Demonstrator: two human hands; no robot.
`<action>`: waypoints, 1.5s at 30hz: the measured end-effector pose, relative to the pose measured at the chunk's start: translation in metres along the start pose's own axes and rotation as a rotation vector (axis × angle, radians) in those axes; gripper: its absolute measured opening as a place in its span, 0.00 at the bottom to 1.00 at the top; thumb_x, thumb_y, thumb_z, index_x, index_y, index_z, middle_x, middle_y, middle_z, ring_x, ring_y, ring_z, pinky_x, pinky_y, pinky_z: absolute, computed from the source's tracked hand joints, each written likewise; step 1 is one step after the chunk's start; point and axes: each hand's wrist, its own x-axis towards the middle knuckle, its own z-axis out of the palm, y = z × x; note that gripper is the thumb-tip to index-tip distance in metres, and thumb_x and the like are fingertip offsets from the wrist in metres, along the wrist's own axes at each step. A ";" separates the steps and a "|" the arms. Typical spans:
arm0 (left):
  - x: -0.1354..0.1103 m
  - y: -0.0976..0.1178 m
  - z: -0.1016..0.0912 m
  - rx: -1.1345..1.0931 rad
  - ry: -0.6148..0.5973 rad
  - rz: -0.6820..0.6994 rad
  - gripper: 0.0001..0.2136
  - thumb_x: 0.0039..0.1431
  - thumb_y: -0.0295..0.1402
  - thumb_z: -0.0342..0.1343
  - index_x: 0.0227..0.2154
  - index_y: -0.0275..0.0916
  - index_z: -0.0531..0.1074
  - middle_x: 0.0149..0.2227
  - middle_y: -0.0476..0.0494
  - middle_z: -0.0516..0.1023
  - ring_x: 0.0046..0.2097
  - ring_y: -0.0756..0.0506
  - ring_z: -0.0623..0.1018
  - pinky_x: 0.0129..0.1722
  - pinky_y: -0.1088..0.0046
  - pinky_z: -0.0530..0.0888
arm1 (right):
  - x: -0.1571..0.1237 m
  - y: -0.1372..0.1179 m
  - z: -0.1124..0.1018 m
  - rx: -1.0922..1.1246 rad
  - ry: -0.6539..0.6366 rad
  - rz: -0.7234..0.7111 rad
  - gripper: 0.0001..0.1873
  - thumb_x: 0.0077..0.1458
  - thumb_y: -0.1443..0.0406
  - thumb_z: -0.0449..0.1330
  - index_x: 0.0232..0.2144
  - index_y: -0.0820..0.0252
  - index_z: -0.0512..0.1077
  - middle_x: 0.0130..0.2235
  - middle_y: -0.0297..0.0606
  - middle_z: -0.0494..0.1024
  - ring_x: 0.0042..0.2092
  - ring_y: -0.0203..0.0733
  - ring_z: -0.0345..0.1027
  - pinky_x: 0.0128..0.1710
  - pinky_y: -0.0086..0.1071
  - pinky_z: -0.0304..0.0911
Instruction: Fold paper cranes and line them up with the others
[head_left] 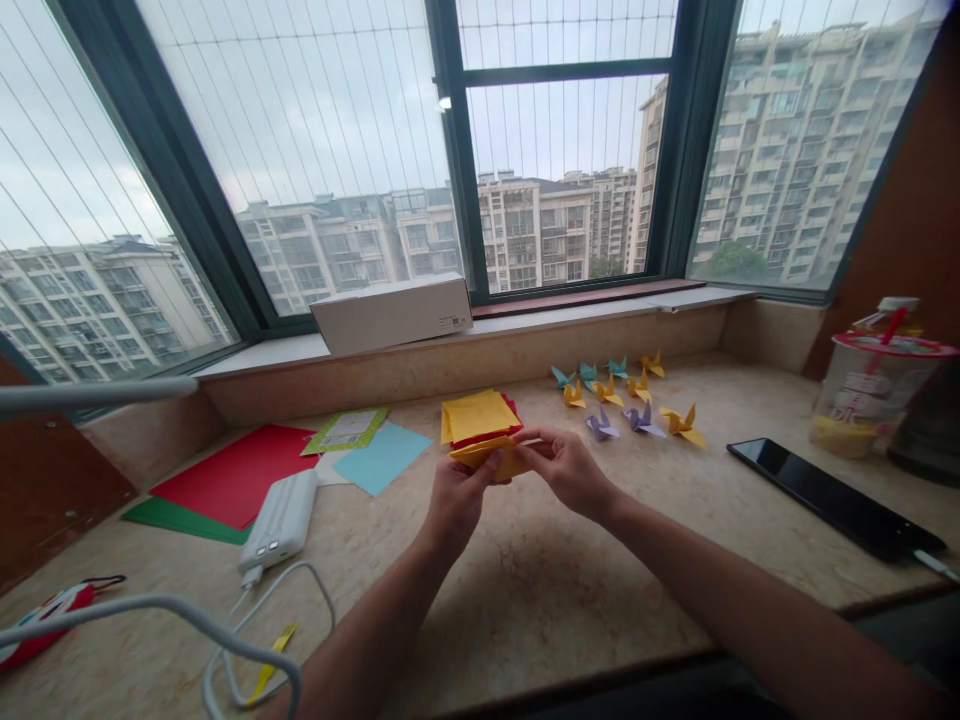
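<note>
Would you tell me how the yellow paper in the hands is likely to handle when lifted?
The yellow paper, pinched between the left hand and right hand, looks thin, so probably light and floppy, though its folds may stiffen it. A firm squeeze would likely crease it. Pushed on the smooth counter, it should slide, not roll.

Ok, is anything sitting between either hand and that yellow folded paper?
Nothing visible. The left hand and right hand both already pinch the yellow folded paper above the counter. The stack of coloured sheets lies just behind it, not between.
</note>
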 end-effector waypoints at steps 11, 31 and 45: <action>0.000 -0.005 0.001 -0.059 0.077 -0.055 0.18 0.48 0.40 0.67 0.39 0.31 0.79 0.37 0.38 0.82 0.36 0.43 0.81 0.35 0.70 0.78 | -0.008 -0.012 -0.004 -0.745 -0.075 -0.556 0.16 0.55 0.63 0.65 0.48 0.52 0.74 0.53 0.42 0.76 0.55 0.48 0.70 0.55 0.47 0.63; -0.002 -0.005 0.005 -0.276 -0.054 -0.077 0.15 0.52 0.36 0.64 0.42 0.35 0.76 0.43 0.40 0.81 0.44 0.43 0.80 0.49 0.63 0.75 | -0.003 -0.005 -0.009 -0.790 -0.023 -0.580 0.08 0.57 0.64 0.64 0.40 0.50 0.79 0.50 0.38 0.79 0.52 0.47 0.72 0.54 0.47 0.61; -0.001 -0.012 0.007 -0.166 -0.178 -0.014 0.17 0.52 0.36 0.66 0.44 0.36 0.77 0.46 0.38 0.80 0.50 0.40 0.78 0.53 0.65 0.72 | -0.004 -0.007 -0.007 -0.579 0.082 -0.503 0.04 0.58 0.65 0.63 0.37 0.52 0.78 0.47 0.37 0.81 0.51 0.46 0.71 0.54 0.46 0.62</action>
